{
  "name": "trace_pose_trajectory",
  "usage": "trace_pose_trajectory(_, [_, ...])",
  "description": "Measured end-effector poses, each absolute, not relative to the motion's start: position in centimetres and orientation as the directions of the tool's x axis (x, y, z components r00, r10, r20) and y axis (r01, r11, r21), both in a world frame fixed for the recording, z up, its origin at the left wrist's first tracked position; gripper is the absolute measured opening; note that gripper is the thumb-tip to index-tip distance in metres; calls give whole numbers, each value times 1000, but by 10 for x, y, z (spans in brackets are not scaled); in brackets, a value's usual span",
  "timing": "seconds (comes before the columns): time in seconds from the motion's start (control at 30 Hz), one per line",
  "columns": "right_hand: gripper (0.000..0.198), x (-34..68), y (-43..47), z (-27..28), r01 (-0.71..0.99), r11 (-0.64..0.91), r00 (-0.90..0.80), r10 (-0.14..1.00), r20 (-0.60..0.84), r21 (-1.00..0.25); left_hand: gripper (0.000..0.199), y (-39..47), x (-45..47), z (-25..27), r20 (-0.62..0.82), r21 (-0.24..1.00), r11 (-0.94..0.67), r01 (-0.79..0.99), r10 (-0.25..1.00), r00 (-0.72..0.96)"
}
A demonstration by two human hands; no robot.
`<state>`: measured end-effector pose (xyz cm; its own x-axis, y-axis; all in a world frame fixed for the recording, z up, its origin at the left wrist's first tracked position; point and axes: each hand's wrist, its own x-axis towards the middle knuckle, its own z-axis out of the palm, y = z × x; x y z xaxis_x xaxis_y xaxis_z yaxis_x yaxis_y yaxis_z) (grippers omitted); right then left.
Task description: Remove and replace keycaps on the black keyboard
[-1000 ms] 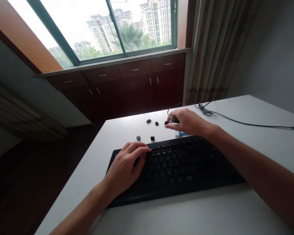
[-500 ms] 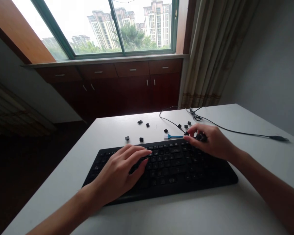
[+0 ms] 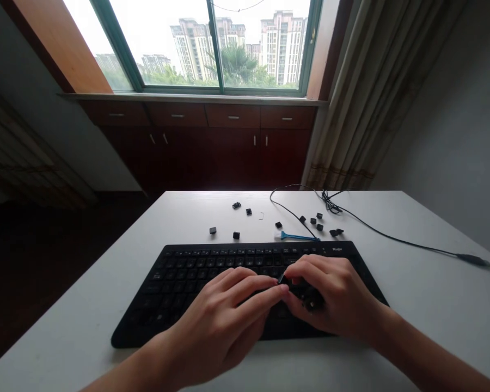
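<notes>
Just below the frame's centre, the right hand [image 3: 335, 288] pinches a small black square keycap [image 3: 283, 279] over a long black keyboard [image 3: 175, 280]; the left hand [image 3: 228, 305] meets it, its grip unclear. A blue-handled brush [image 3: 298, 236] lies above, mid-frame.

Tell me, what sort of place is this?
Likely a room in a home, perhaps a study: a keyboard lies on a white table, and beyond it long curtains hang beside a wide window.
</notes>
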<state>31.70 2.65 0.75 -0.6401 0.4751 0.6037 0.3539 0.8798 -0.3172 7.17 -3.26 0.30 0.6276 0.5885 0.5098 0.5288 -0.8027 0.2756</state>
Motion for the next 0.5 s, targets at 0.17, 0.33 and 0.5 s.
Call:
trace_pose_trajectory(0.17, [14, 311, 24, 0, 356, 892, -680, 452, 578, -279, 48, -32, 75, 0, 512, 356, -805, 476, 593, 621])
trace_pose_trajectory(0.33, [24, 311, 23, -2, 344, 891, -694, 455, 559, -297, 42, -31, 77, -1, 531, 366, -804, 468, 594, 604])
trace_pose_trajectory(0.5, [33, 313, 24, -1, 267, 911, -726, 404, 557, -313, 35, -30, 76, -2, 541, 396, -775, 492, 630, 558])
